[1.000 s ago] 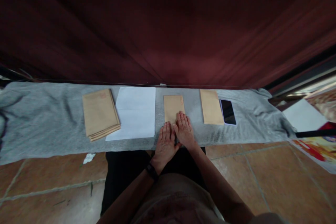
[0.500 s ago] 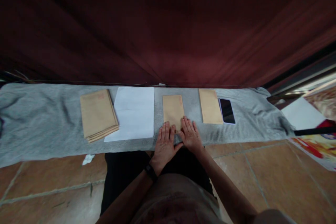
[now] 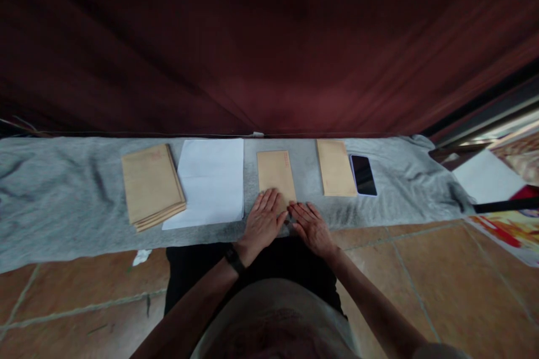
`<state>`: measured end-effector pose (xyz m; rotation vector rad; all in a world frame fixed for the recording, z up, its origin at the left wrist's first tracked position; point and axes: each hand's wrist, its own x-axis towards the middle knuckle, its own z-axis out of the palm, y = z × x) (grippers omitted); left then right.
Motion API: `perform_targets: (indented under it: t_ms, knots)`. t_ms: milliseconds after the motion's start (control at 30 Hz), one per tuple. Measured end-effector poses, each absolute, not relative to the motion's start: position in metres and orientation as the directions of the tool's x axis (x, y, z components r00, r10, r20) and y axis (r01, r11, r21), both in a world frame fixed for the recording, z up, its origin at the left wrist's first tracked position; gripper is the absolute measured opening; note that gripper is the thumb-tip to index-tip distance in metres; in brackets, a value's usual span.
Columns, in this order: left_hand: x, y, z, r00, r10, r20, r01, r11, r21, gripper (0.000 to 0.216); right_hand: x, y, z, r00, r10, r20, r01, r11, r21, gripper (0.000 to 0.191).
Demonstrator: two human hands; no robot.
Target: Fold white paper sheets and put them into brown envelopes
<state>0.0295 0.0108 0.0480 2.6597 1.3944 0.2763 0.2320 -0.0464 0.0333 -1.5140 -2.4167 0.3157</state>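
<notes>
A brown paper envelope [image 3: 275, 171] with faint red print lies upright in front of me on a grey cloth. My left hand [image 3: 263, 221] rests flat over its lower left part, fingers stretched out. At the lower right corner of the envelope, my right hand [image 3: 311, 229] lies with its fingers extended over the edge and the cloth beside it. Both hands cover the near end of the envelope, so that part is hidden. Left of it is a stack of white paper [image 3: 213, 182], partly under a pile of larger brown envelopes [image 3: 151, 185].
To the right, another brown envelope [image 3: 336, 168] lies beside a phone [image 3: 364, 175] with a dark screen. The grey cloth [image 3: 63, 196] covers a long narrow surface against a dark red curtain [image 3: 269, 56]. A white scrap [image 3: 142, 257] is on the tiled floor [image 3: 391, 269].
My left hand has slid up over the envelope's lower left part. My right hand has moved down and right, off the envelope's middle to its corner.
</notes>
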Motion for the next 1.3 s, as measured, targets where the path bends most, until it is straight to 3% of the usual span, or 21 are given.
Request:
perform_targets:
  t_ms: [633,1300]
  knots:
    - [0.083,0.133,0.029,0.577,0.813,0.073,0.788,-0.578,0.213,0.060,0.231,-0.044,0.037,-0.392,0.915,0.098,0.839,0.399,-0.371,0.051]
    - [0.059,0.075,0.030,0.677,0.729,0.105,0.702,-0.682,0.205,0.054,0.231,-0.045,0.026,-0.348,0.915,0.203,0.821,0.402,-0.405,0.045]
